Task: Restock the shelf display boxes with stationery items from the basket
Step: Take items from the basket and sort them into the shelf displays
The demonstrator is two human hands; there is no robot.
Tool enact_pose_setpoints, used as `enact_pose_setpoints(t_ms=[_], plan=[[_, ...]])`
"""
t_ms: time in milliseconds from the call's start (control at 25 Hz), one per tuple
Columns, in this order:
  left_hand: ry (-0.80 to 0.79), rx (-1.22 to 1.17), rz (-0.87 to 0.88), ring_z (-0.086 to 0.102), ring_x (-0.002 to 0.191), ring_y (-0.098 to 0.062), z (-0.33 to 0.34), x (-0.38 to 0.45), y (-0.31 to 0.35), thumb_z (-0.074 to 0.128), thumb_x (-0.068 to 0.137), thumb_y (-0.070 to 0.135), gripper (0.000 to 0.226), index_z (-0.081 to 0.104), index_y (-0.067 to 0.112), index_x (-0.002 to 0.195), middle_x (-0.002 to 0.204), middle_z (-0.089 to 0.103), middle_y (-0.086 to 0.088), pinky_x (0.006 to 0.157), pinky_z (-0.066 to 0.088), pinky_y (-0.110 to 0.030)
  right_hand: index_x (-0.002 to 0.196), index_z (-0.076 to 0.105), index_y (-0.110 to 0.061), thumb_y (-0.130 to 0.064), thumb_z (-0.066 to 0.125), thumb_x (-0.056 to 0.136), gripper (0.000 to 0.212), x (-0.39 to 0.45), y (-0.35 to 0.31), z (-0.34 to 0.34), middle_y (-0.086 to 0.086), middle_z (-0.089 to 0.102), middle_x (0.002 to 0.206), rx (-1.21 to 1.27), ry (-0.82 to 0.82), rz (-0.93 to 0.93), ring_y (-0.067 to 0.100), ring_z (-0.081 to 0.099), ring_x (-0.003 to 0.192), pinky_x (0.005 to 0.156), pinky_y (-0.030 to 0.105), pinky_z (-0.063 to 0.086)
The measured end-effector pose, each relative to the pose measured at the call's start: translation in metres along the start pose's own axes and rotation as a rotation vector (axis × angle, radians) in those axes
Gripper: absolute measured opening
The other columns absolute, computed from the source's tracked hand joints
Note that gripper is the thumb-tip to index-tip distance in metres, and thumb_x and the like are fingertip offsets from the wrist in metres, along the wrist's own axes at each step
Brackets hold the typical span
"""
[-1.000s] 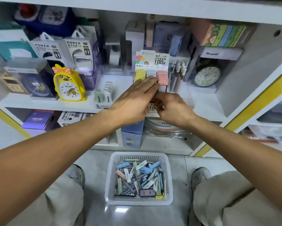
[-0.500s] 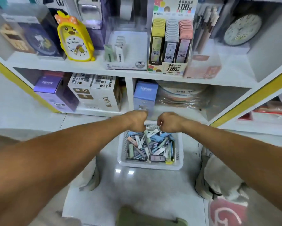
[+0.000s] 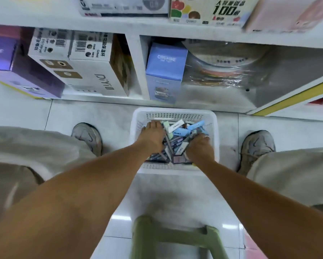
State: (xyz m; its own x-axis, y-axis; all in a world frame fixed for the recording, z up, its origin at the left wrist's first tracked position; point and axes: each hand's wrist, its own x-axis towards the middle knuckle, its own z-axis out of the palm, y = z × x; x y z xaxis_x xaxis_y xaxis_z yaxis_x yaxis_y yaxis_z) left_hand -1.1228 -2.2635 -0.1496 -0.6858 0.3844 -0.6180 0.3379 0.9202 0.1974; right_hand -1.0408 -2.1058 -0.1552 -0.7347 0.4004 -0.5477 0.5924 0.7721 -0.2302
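Both hands are inside the basket (image 3: 136,131) on the floor. The left hand (image 3: 153,137) rests flat on the small packs (image 3: 177,130); right hand (image 3: 199,146) grip cannot be determined. Packs appear light, rigid, slippery: pinch across the long edges.

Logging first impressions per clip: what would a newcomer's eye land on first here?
Two bare forearms reach down into a white basket of mixed stationery packs on the floor tiles, left hand and right hand both among them. Behind it, a pale blue box stands in the bottom shelf compartment.
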Motion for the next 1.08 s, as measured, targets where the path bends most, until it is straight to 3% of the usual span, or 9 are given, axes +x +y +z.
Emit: enact_pose_setpoints(t_ms=[160, 320, 440, 640, 800, 920, 1080], plan=[[0.076, 0.009, -0.031, 0.036, 0.132, -0.038, 0.017, 0.014, -0.011, 0.079, 0.072, 0.051, 0.104, 0.025, -0.002, 0.145, 0.142, 0.034, -0.020, 0.115, 0.030, -0.044, 0.133, 0.039, 0.004, -0.032, 0.048, 0.100, 0.049, 0.006, -0.002, 0.011, 0.020, 0.061, 0.123, 0.123, 0.091, 0.161, 0.037, 0.063, 0.110, 0.080, 0.037, 0.047], [-0.014, -0.049, -0.064, 0.035, 0.134, -0.035, 0.017, 0.024, -0.016, 0.072, 0.067, 0.071, 0.111, 0.028, 0.007, 0.147, 0.141, 0.036, -0.015, 0.109, 0.034, -0.045, 0.136, 0.048, -0.002, -0.042, 0.061, 0.094, 0.059, 0.020, 0.004, 0.013, 0.019, 0.049, 0.134, 0.111, -0.068, 0.164, 0.032, 0.056, 0.117, 0.098, 0.033, 0.042], [-0.080, -0.127, -0.089, 0.035, 0.135, -0.034, 0.021, 0.029, -0.007, 0.070, 0.068, 0.074, 0.110, 0.030, 0.009, 0.147, 0.142, 0.037, -0.014, 0.108, 0.034, -0.048, 0.128, 0.058, -0.006, -0.035, 0.076, 0.082, 0.058, 0.026, 0.008, 0.015, 0.018, 0.054, 0.127, 0.216, -0.043, 0.193, 0.031, 0.057, 0.113, 0.095, 0.034, 0.046], [-0.152, -0.219, -0.107, 0.047, 0.127, -0.032, 0.019, 0.032, 0.005, 0.083, 0.062, 0.057, 0.105, 0.033, 0.009, 0.141, 0.137, 0.047, -0.011, 0.105, 0.040, -0.049, 0.127, 0.054, -0.003, -0.026, 0.077, 0.081, 0.057, 0.029, 0.002, 0.021, 0.020, 0.055, 0.126, 0.236, -0.039, 0.240, 0.036, 0.053, 0.119, 0.098, 0.038, 0.046], [-0.183, -0.247, -0.024, 0.056, 0.117, -0.032, 0.021, 0.028, 0.009, 0.094, 0.055, 0.045, 0.115, 0.028, 0.006, 0.141, 0.131, 0.054, -0.014, 0.091, 0.048, -0.035, 0.111, 0.065, -0.010, -0.026, 0.075, 0.081, 0.036, 0.031, 0.001, 0.017, 0.011, 0.070, 0.109, 0.242, -0.069, 0.187, 0.028, 0.065, 0.104, 0.076, 0.027, 0.045], [-0.180, -0.319, 0.003, 0.056, 0.118, -0.031, 0.025, 0.027, 0.010, 0.096, 0.052, 0.038, 0.121, 0.026, 0.005, 0.145, 0.131, 0.056, -0.013, 0.093, 0.048, -0.033, 0.106, 0.074, -0.017, -0.020, 0.077, 0.076, 0.030, 0.029, 0.002, 0.011, 0.007, 0.074, 0.099, 0.425, -0.053, 0.150, 0.026, 0.068, 0.095, 0.076, 0.028, 0.048], [-0.181, -0.435, -0.006, 0.062, 0.111, -0.028, 0.028, 0.031, 0.009, 0.098, 0.048, 0.033, 0.116, 0.031, 0.014, 0.140, 0.119, 0.066, -0.005, 0.095, 0.052, -0.039, 0.098, 0.076, -0.013, -0.004, 0.075, 0.073, 0.027, 0.024, -0.003, 0.008, 0.008, 0.076, 0.089, 0.753, -0.147, 0.193, 0.026, 0.070, 0.081, 0.070, 0.031, 0.054]])
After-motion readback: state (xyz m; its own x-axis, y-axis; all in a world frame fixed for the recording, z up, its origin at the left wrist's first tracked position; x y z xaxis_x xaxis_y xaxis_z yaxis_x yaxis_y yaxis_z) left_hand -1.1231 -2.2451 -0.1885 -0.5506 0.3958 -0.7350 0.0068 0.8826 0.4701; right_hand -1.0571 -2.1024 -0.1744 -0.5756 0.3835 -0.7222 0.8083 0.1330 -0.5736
